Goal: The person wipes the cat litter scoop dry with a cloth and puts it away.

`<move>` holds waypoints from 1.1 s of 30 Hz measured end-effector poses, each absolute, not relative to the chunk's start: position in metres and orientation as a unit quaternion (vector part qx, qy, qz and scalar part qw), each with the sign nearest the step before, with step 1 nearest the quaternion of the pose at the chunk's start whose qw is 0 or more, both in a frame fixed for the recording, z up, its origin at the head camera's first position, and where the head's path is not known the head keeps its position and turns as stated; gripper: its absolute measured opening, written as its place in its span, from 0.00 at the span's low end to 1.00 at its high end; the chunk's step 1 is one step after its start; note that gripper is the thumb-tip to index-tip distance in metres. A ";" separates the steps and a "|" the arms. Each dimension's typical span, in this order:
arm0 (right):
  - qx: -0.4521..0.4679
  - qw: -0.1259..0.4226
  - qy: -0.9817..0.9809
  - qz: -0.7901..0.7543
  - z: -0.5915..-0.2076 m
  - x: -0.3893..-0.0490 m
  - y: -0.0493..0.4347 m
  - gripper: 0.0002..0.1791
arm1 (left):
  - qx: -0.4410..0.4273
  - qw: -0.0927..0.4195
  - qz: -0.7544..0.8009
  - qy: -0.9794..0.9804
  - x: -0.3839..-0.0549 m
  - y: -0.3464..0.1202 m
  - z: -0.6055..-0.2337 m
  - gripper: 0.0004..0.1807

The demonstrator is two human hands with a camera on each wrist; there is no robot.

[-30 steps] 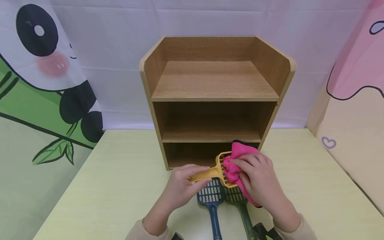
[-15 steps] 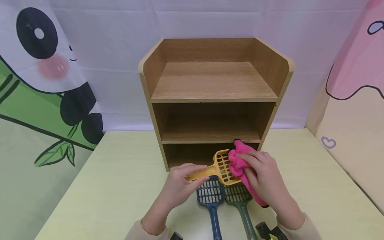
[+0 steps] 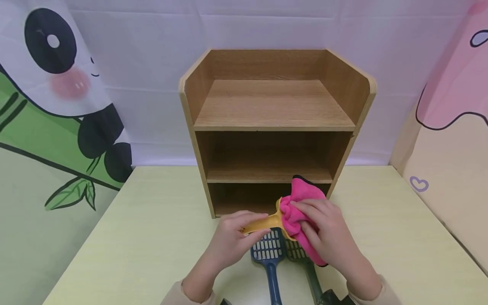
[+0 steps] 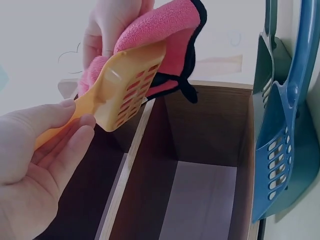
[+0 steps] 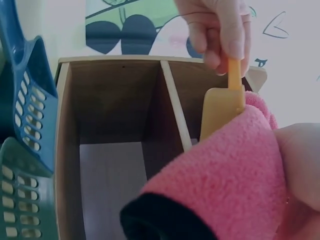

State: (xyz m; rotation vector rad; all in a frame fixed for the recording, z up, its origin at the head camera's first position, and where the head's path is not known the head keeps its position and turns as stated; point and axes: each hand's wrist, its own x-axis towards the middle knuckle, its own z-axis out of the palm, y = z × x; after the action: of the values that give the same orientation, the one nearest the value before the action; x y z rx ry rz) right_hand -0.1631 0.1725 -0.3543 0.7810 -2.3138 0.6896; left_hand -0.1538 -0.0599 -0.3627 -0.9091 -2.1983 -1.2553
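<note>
My left hand (image 3: 234, 235) grips the handle of a yellow slotted litter scoop (image 3: 268, 223), held above the table in front of the shelf. My right hand (image 3: 329, 231) pinches a bunched pink cloth (image 3: 305, 192) with black edging against the scoop's head, covering most of it in the head view. Slots in the scoop (image 4: 135, 95) show from below in the left wrist view, with the cloth (image 4: 160, 25) draped over its inner side. Under the hands, a blue litter scoop (image 3: 268, 248) and a dark green one (image 3: 297, 250) lie side by side on the table.
A wooden shelf unit (image 3: 274, 128) with several levels stands at the back of the pale table (image 3: 152, 237). Black objects (image 3: 333, 298) lie by the right wrist, partly cut off. A printed curtain (image 3: 152, 84) hangs behind.
The cloth slid right to bare the yellow scoop's slots half a second ago. Now my right hand has brought it back left over the head. My left hand keeps its grip.
</note>
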 end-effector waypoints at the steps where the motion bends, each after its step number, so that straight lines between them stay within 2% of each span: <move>1: 0.293 0.300 -0.873 0.250 -0.355 -0.164 0.173 0.25 | -0.331 0.225 -0.455 -0.796 -0.154 -0.060 -0.363 0.15; 6: 0.283 0.308 -0.884 0.206 -0.361 -0.168 0.172 0.20 | -0.338 0.228 -0.450 -0.794 -0.153 -0.057 -0.363 0.15; 13: 0.263 0.313 -0.895 0.179 -0.364 -0.174 0.177 0.20 | -0.335 0.229 -0.438 -0.802 -0.154 -0.058 -0.362 0.15; 19: 0.237 0.308 -0.901 0.193 -0.363 -0.180 0.186 0.19 | -0.315 0.229 -0.437 -0.811 -0.156 -0.061 -0.360 0.16; 23: 0.224 0.330 -0.890 0.219 -0.358 -0.180 0.191 0.19 | -0.309 0.230 -0.452 -0.804 -0.158 -0.062 -0.360 0.15; 30: 0.244 0.370 -0.850 0.284 -0.349 -0.171 0.190 0.21 | -0.257 0.178 -0.494 -0.812 -0.159 -0.062 -0.362 0.15; 33: 0.274 0.360 -0.838 0.304 -0.349 -0.167 0.186 0.23 | -0.249 0.159 -0.502 -0.813 -0.158 -0.061 -0.364 0.15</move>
State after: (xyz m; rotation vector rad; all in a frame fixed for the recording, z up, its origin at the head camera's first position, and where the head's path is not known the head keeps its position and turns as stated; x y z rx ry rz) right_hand -0.1668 0.1862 -0.3492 0.7073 -2.1615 0.7836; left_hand -0.1584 -0.0612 -0.3635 -0.7106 -2.3241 -1.4365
